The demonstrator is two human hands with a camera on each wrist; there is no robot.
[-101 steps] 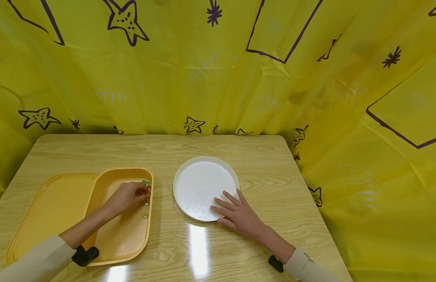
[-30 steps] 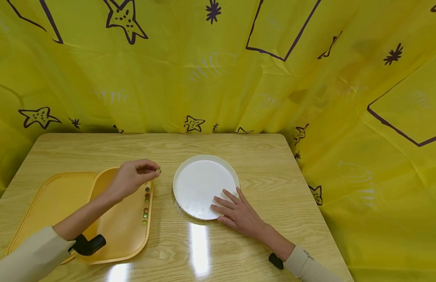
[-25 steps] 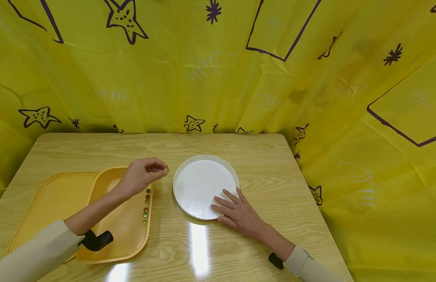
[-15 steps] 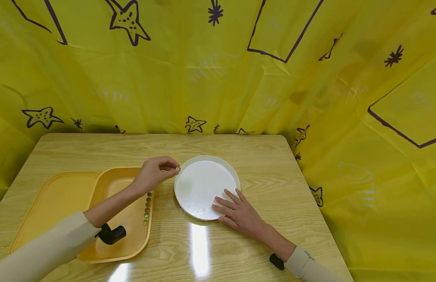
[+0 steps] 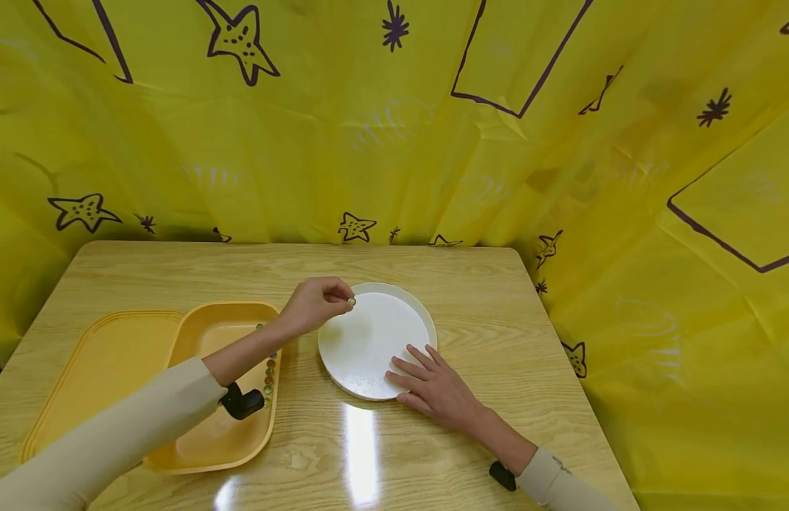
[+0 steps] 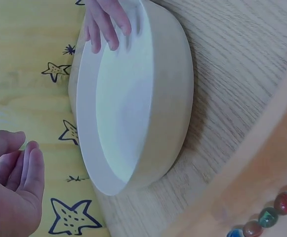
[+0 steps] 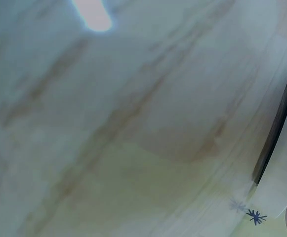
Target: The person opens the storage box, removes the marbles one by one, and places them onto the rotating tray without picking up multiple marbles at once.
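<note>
One worktop (image 5: 484,291). Toward its left edge: one tray (image 5: 110,369), one tub (image 5: 218,451) containing at least six marbles (image 6: 284,203). Centre: one dish (image 5: 369,355). Two hands (image 5: 436,389); one held marble (image 5: 352,301).

No words, brands or numbers can be read; a dark mark (image 5: 560,465) on the cuff of the right sleeve (image 5: 548,482) is too small to make out; the only signs are drawings on the yellow cloth (image 5: 324,156): dotted stars (image 5: 241,44), spiky bursts (image 5: 395,27), angular dark outlines (image 5: 519,116) and faint, pale striped fish (image 5: 650,337); the left wrist view shows stars and bursts too; the right wrist view shows a burst at lower right.
</note>
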